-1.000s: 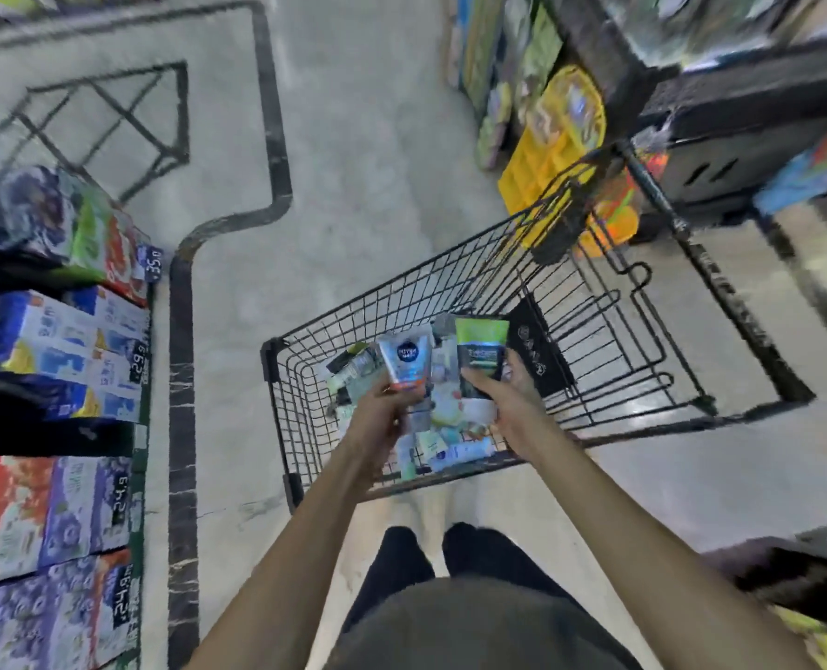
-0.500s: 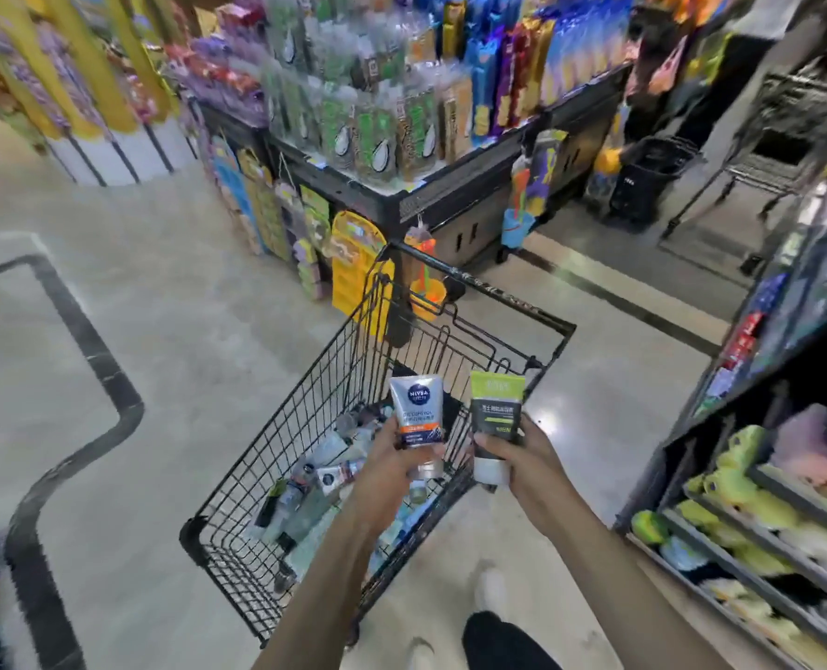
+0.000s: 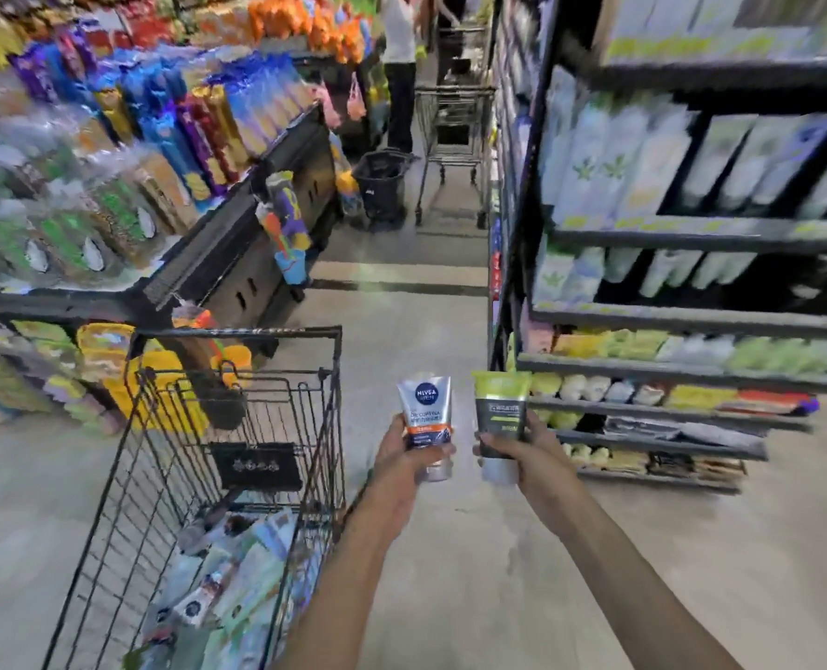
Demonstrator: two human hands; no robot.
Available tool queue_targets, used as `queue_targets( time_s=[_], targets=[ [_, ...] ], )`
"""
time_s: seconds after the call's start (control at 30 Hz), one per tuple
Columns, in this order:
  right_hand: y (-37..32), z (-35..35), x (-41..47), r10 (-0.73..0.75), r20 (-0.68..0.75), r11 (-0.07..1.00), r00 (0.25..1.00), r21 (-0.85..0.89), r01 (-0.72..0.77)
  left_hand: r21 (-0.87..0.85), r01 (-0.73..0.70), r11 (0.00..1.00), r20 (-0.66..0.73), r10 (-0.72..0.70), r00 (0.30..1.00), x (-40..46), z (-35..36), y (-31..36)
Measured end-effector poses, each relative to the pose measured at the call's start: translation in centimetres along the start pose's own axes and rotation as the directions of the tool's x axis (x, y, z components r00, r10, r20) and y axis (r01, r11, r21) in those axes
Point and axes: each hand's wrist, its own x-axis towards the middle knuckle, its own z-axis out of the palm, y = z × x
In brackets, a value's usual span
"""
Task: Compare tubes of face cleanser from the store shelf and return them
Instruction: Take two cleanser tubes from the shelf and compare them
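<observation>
Two cleanser tubes held up beside the store shelf.
Left hand (image 3: 404,464) grips the silver tube (image 3: 425,418), right hand (image 3: 522,452) the green-topped tube (image 3: 501,408), both low near the caps; they look light, soft-walled and slick.

Cart (image 3: 237,427) left of both tubes; shelf (image 3: 692,321) to their right.

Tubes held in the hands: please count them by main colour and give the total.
Silver-white tube with blue logo and orange band, in left hand: 1
Green and dark grey tube, in right hand: 1
Total: 2
</observation>
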Motion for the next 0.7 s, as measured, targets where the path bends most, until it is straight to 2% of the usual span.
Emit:
queue_targets(
  time_s=[0.17,0.33,0.53,0.7],
  targets=[
    [-2.1,-10.3,-2.5,-0.051,-0.145,0.992,0.988,0.105,0.067,0.067,0.009,0.998,0.124,-0.017,0.992,0.7,10.7,-2.6],
    [-4.4,-20.9,-5.4,-0.087,-0.265,0.989,0.960,0.094,0.115,0.090,0.054,0.994,0.221,-0.073,0.972,0.5,21.9,-5.9],
    [-6.5,-32.1,-8.2,-0.124,-0.344,0.981,0.931,0.097,0.167,0.108,0.076,0.991,0.280,-0.103,0.955,0.5,33.6,-9.7],
    [-8.4,-38.9,-9.3,-0.154,-0.378,0.971,0.913,0.112,0.211,0.113,0.086,0.990,0.307,-0.117,0.945,1.3,40.5,-11.6]
  ],
)
